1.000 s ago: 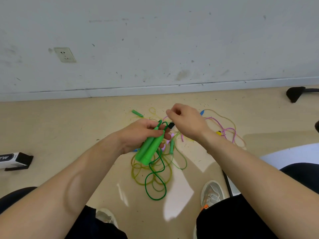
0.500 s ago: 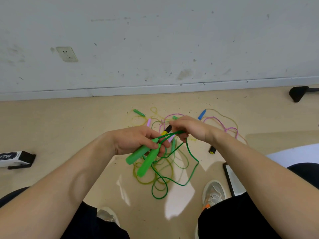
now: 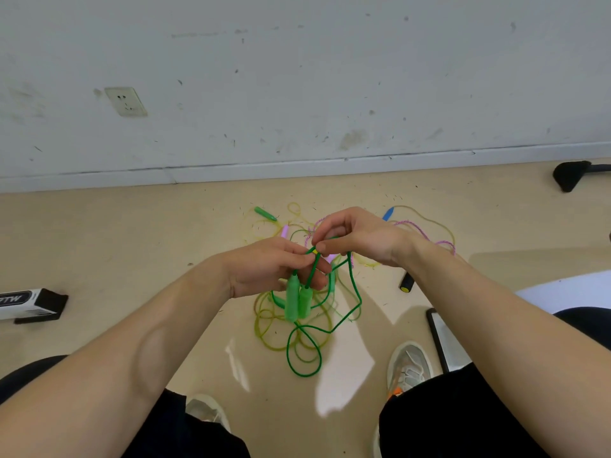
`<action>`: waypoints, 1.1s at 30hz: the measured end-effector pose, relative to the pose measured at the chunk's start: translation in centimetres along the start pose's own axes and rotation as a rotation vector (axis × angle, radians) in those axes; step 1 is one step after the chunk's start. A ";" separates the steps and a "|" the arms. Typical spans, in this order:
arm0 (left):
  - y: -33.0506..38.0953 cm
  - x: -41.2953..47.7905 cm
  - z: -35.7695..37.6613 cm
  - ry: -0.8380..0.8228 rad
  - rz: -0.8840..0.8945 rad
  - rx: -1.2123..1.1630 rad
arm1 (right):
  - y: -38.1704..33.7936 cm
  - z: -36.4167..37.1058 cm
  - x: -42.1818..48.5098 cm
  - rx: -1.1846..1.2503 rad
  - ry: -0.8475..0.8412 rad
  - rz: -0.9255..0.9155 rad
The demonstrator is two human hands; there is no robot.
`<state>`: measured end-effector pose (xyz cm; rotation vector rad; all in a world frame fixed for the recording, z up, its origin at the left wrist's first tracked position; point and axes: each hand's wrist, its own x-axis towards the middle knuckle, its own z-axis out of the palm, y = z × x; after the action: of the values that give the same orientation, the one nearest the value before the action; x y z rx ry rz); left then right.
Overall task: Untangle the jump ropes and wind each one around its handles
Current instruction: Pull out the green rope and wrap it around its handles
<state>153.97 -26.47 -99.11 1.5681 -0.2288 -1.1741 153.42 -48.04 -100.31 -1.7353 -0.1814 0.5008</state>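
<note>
Two smooth green plastic handles (image 3: pixel 298 300) hung from the left hand (image 3: pixel 274 269), gripped by its curled fingers; the right hand (image 3: pixel 358 239) pinched the thin round green cord (image 3: pixel 354 280).

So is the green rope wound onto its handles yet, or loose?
Loose. The green rope hangs in open loops below the bare handles, which dangle from the left hand; the right hand pinches it above them.

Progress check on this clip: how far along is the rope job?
Done: no rope looks wound yet. In hand: left hand holds both green handles; right hand pinches the green cord, not yet wrapped. Left: yellow rope and pink rope lie tangled on the floor.
</note>
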 end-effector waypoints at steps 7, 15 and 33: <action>-0.7 0.4 1.5 -0.102 0.055 -0.096 | 0.6 0.1 0.0 0.115 0.094 -0.039; -0.7 0.4 1.8 -0.040 0.155 -0.256 | 1.5 0.0 -0.3 0.138 0.244 -0.011; -0.8 1.5 -1.2 0.755 0.310 -0.376 | 1.4 6.4 -0.7 -0.542 0.225 -0.080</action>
<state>155.33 -26.41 -100.71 1.4630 0.2317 -0.3092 149.87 -42.94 -102.47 -2.2870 -0.2395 0.2000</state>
